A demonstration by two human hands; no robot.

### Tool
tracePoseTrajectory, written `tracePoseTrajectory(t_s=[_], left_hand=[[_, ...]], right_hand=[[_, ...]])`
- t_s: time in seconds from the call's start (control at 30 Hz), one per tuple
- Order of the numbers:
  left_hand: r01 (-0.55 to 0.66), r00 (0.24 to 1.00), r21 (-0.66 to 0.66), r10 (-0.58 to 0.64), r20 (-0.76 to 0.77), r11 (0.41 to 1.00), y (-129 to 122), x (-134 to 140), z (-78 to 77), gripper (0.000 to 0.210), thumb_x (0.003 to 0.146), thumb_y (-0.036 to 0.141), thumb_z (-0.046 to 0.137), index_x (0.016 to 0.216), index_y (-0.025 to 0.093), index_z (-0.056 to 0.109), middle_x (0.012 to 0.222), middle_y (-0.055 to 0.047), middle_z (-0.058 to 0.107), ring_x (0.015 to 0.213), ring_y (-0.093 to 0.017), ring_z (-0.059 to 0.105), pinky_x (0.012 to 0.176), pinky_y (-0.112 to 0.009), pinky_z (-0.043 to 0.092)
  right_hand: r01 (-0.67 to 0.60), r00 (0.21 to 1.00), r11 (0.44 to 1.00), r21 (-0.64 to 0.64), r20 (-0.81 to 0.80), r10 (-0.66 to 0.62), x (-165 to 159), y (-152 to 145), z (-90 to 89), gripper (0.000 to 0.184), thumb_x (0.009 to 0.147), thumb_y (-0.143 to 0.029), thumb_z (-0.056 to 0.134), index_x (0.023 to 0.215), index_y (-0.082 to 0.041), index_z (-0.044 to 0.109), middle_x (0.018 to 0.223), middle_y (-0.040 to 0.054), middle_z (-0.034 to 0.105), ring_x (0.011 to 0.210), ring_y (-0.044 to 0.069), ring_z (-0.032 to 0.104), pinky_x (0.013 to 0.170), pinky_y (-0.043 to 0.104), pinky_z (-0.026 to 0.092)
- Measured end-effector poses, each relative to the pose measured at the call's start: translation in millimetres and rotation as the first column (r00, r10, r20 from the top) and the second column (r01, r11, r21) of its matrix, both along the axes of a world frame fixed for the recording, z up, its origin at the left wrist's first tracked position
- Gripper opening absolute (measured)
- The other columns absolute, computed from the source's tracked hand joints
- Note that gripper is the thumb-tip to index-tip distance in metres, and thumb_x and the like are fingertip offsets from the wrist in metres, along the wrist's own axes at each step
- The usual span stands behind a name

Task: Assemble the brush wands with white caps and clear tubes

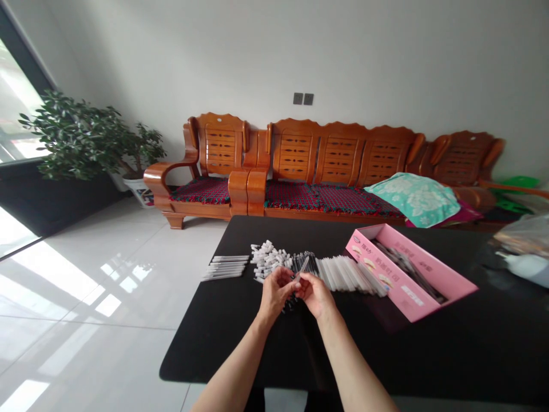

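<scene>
Both my left hand (275,290) and my right hand (316,293) are closed, fingertips together around a slim whitish pen barrel (304,264) that points up and away. Just beyond them lies a pile of short white pen caps (269,258). Dark thin pen refills (307,263) sit behind my fingers, partly hidden by them. To the right, a row of translucent pen barrels (345,273) reaches the pink box. Several white pens (226,267) lie side by side at the left. Small dark pieces (290,304) show below my hands.
A pink open box (418,300) with long dark pieces inside stands on the black table (240,337). At the table's right are a plastic bag (525,237) and a white object (527,268). Behind stands a wooden sofa (295,157); a potted plant (86,134) is left.
</scene>
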State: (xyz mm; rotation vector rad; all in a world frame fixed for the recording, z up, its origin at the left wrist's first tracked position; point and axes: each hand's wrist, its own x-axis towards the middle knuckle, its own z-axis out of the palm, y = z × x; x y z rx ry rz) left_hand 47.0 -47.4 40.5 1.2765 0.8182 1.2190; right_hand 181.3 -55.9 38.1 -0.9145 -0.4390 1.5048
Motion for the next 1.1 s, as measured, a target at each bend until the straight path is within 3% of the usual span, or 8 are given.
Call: tracePoseTrajectory(t_s=[0.13,0.23,0.4,0.47,0.63,0.77,0.97,1.1], left_hand=[[-0.026,0.977,0.179,0.063,-0.204,0.983,0.2,-6.8,-9.3,0.030,0.072,0.036,0.077,0.092,0.017,0.065,0.064,0.003,0.058,0.054,-0.009,0.050,0.050,-0.018,0.037],[-0.124,0.935,0.160,0.170,-0.311,0.979,8.9,-23.0,-23.2,0.026,0.080,0.040,0.068,0.093,0.018,0.068,0.065,0.001,0.062,0.055,-0.012,0.054,0.052,-0.020,0.041],[-0.450,0.709,0.286,0.533,-0.462,0.846,32.3,-59.7,-38.8,0.017,0.084,0.028,0.058,0.089,0.019,0.071,0.079,-0.003,0.068,0.068,-0.016,0.062,0.064,-0.025,0.048],[-0.420,0.646,0.379,0.565,-0.513,0.825,36.4,-67.7,-38.0,0.014,0.082,0.021,0.059,0.087,0.019,0.072,0.084,-0.004,0.068,0.072,-0.016,0.063,0.070,-0.026,0.048],[-0.225,0.638,0.422,0.460,-0.617,0.878,29.7,-62.6,-34.7,0.013,0.084,0.019,0.060,0.082,0.019,0.073,0.082,-0.002,0.066,0.064,-0.012,0.059,0.067,-0.023,0.044],[-0.247,0.546,0.400,0.468,-0.695,0.882,22.9,-57.0,-37.6,0.012,0.085,0.022,0.061,0.085,0.020,0.073,0.084,-0.003,0.065,0.069,-0.013,0.061,0.068,-0.023,0.043],[-0.151,0.571,0.406,0.414,-0.709,0.902,14.4,-51.6,-34.8,0.015,0.088,0.022,0.058,0.086,0.021,0.073,0.085,-0.003,0.066,0.074,-0.015,0.062,0.070,-0.023,0.042],[-0.099,0.486,0.382,0.380,-0.787,0.919,8.4,-43.4,-31.5,0.012,0.086,0.022,0.061,0.089,0.024,0.073,0.091,-0.003,0.067,0.080,-0.017,0.062,0.070,-0.024,0.040]], right_hand=[[-0.001,0.999,1.000,0.016,0.037,0.000,5.2,-1.5,-9.2,0.013,0.066,-0.025,0.073,0.070,-0.013,0.070,0.056,0.0028,0.068,0.043,0.013,0.059,0.035,0.021,0.048],[0.038,0.993,0.997,0.067,0.107,-0.045,13.7,-3.7,-18.5,0.016,0.065,-0.026,0.074,0.074,-0.013,0.071,0.060,0.0048,0.070,0.046,0.015,0.061,0.036,0.022,0.050],[0.093,0.988,0.991,0.093,0.116,-0.104,19.5,-8.2,-33.6,0.019,0.064,-0.028,0.076,0.074,-0.014,0.070,0.060,0.0044,0.070,0.046,0.014,0.061,0.038,0.023,0.050],[0.098,0.987,0.990,0.104,0.118,-0.111,18.7,-8.8,-36.2,0.019,0.064,-0.028,0.076,0.075,-0.014,0.070,0.060,0.0042,0.070,0.046,0.015,0.061,0.038,0.024,0.050],[0.119,0.985,0.988,0.095,0.116,-0.130,17.1,-9.0,-36.3,0.019,0.063,-0.028,0.076,0.074,-0.013,0.070,0.060,0.0049,0.070,0.047,0.016,0.062,0.038,0.025,0.051],[0.123,0.985,0.987,0.100,0.110,-0.134,17.3,-10.8,-35.6,0.019,0.063,-0.028,0.077,0.073,-0.013,0.070,0.060,0.0051,0.070,0.046,0.016,0.062,0.039,0.025,0.051],[0.128,0.984,0.986,0.106,0.114,-0.140,15.0,-13.1,-34.2,0.019,0.063,-0.028,0.078,0.074,-0.014,0.070,0.060,0.0042,0.071,0.047,0.016,0.063,0.040,0.025,0.052],[0.131,0.983,0.985,0.111,0.117,-0.144,14.0,-13.7,-33.5,0.021,0.063,-0.028,0.078,0.075,-0.013,0.069,0.061,0.0045,0.071,0.047,0.016,0.063,0.040,0.025,0.052]])
